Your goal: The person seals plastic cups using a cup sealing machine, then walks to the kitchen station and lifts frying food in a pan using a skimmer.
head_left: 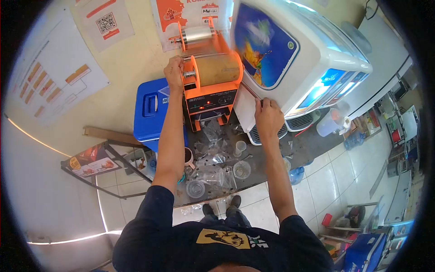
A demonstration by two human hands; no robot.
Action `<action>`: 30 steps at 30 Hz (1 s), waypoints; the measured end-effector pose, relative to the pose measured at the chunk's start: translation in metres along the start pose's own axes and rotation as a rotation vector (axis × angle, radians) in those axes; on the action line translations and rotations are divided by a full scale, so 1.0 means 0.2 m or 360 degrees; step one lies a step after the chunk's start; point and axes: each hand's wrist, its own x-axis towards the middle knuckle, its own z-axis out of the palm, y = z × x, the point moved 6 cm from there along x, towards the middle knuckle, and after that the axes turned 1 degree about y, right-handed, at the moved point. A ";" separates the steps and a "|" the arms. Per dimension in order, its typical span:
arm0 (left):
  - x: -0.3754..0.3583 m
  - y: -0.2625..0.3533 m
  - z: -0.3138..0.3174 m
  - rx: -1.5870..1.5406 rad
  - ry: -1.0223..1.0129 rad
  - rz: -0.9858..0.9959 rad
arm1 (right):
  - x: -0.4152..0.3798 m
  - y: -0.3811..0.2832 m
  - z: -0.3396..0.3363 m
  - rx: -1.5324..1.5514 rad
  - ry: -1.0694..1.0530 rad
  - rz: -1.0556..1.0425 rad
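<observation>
An orange machine (210, 102) with a brown roll (217, 70) on it stands at the back of the dark counter. My left hand (174, 72) has its fingers closed at the machine's upper left edge. In front of the white drink dispenser (303, 59), my right hand (269, 117) is closed, with the fingertips near a dark edge; what it holds, if anything, is hidden. Below the machine, clear plastic pieces (212, 131) and clear cups (242, 169) are scattered on the counter (253, 165).
A blue cooler box (147, 111) stands left of the machine. Near the counter's front left are a pink cup (189, 158) and a clear lid (195, 188). A clear pitcher (327, 123) stands right of the dispenser. Posters (102, 22) hang on the wall.
</observation>
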 end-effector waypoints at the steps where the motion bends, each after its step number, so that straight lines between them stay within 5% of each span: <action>1: -0.01 0.01 0.00 -0.0013 0.0004 0.0011 | 0.03 -0.01 -0.04 -0.0004 0.0014 -0.0009; 7: 0.00 0.03 0.00 -0.0007 -0.0043 0.0183 | 0.29 -0.08 -0.20 0.0318 0.0147 -0.0089; 13: -0.03 0.03 -0.01 -0.0012 -0.0034 0.0161 | 0.46 -0.21 -0.27 0.0057 -0.0063 -0.0184; 18: -0.02 0.03 -0.01 -0.0046 -0.0018 0.0221 | 0.98 -0.41 -0.16 -0.0157 -0.0020 -0.0493; 20: -0.01 0.01 -0.01 0.0003 -0.0007 0.0215 | 1.21 -0.55 -0.08 -0.0254 -0.0309 -0.0644; 23: 0.00 0.02 -0.02 0.0023 0.0003 0.0161 | 1.57 -0.66 0.30 -0.0349 -0.0137 -0.0764; 26: -0.01 0.04 -0.01 -0.0032 0.0014 -0.0010 | 1.59 -0.78 0.24 -0.0499 0.0071 -0.1176; 28: 0.00 0.03 -0.02 0.0137 -0.0024 0.0220 | 1.69 -0.74 0.51 -0.0290 0.0263 -0.1260; 30: -0.03 0.07 -0.02 0.0258 0.0042 0.0042 | 1.65 -0.71 0.38 0.0077 0.0315 -0.1238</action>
